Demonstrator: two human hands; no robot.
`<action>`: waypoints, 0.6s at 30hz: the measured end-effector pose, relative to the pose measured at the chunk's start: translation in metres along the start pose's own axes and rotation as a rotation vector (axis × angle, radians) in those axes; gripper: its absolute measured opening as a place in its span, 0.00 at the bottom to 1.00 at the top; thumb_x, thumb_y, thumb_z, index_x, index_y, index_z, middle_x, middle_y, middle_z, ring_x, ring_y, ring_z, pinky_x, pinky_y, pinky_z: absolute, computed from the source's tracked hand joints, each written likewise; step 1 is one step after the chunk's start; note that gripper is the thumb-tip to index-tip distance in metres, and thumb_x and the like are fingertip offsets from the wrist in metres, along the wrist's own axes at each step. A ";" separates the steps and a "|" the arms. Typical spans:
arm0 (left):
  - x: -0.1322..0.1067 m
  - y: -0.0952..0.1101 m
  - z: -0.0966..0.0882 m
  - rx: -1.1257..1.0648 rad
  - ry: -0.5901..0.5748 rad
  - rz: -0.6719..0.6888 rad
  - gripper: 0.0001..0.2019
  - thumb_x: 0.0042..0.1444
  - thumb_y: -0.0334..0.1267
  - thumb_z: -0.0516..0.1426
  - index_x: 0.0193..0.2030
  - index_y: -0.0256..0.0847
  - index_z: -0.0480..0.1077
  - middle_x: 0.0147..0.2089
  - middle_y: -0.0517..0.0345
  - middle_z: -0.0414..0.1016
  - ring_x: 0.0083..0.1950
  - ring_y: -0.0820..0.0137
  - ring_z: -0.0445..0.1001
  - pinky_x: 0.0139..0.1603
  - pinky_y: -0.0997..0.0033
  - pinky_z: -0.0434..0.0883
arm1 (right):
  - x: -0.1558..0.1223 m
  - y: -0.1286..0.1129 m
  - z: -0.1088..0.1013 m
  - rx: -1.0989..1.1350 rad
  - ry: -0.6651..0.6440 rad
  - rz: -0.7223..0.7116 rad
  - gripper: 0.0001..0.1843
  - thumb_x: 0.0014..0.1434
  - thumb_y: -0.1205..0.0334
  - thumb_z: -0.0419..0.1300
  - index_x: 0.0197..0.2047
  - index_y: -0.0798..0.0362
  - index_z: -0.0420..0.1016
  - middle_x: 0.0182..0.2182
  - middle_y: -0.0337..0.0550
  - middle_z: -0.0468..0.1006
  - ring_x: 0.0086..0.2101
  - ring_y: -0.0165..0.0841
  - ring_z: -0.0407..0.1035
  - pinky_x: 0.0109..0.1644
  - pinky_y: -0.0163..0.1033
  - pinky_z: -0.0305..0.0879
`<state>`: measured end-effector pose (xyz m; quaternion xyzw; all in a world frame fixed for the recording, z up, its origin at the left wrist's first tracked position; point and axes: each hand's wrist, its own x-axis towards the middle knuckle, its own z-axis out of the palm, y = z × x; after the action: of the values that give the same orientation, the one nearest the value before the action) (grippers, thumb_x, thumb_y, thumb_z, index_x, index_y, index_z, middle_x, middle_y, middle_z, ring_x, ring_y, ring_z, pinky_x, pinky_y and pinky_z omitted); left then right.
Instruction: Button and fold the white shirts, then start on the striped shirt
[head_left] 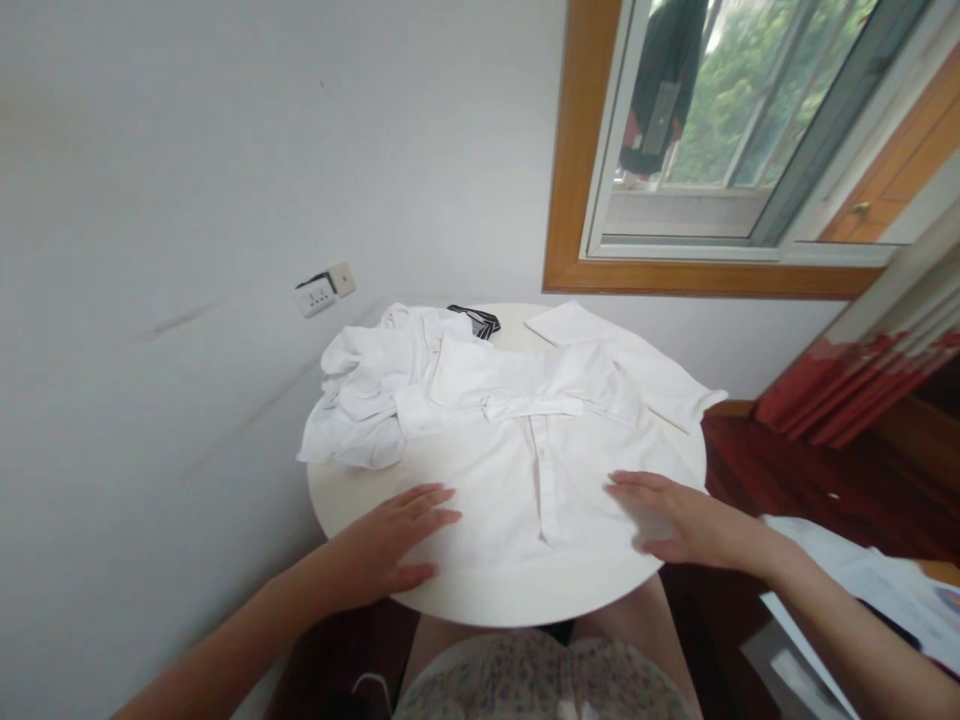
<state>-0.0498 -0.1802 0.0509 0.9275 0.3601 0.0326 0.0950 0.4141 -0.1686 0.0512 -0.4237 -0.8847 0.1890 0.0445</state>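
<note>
A white button-front shirt (pixel 480 480) lies spread on the round white table (pixel 517 605), its button strip running toward me and its collar end farther off. My left hand (pixel 409 535) rests at the shirt's left edge with fingers stretched out. At the opposite side my right hand (pixel 656 515) lies on or just over the cloth, fingers extended and thumb apart. Neither hand grips anything. One sleeve (pixel 660 385) reaches to the table's right rim. A crumpled heap of white cloth (pixel 364 385) sits at the left, touching the shirt.
Behind the heap lies a black patterned item (pixel 480 322). A wall with a socket (pixel 315 296) borders the table at the left and back. A wood-framed window (pixel 562 270) is at the upper right, near a red and white curtain (pixel 832 385). Papers (pixel 862 570) lie at the lower right.
</note>
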 end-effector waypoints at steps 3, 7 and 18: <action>0.004 0.001 0.017 0.121 0.026 -0.006 0.23 0.59 0.31 0.53 0.62 0.44 0.67 0.66 0.51 0.67 0.68 0.61 0.62 0.66 0.60 0.65 | 0.005 0.001 0.016 -0.107 0.119 -0.012 0.30 0.57 0.66 0.58 0.64 0.54 0.67 0.62 0.53 0.67 0.60 0.41 0.63 0.64 0.47 0.62; 0.012 0.005 0.029 0.289 0.081 -0.026 0.28 0.52 0.20 0.49 0.60 0.40 0.68 0.62 0.51 0.71 0.64 0.63 0.67 0.64 0.62 0.66 | 0.014 0.006 0.031 -0.233 0.258 -0.027 0.32 0.52 0.76 0.55 0.60 0.53 0.72 0.58 0.51 0.73 0.56 0.41 0.67 0.62 0.50 0.64; -0.008 0.006 0.012 0.405 0.632 -0.199 0.10 0.61 0.34 0.54 0.47 0.43 0.73 0.43 0.55 0.80 0.47 0.63 0.75 0.55 0.60 0.69 | -0.037 0.050 0.027 -0.326 0.638 0.153 0.19 0.56 0.69 0.53 0.47 0.48 0.79 0.44 0.45 0.82 0.44 0.42 0.76 0.50 0.49 0.72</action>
<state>-0.0505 -0.1921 0.0399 0.8322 0.4591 0.2355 -0.2031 0.4682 -0.1768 0.0107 -0.5278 -0.8106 -0.0935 0.2357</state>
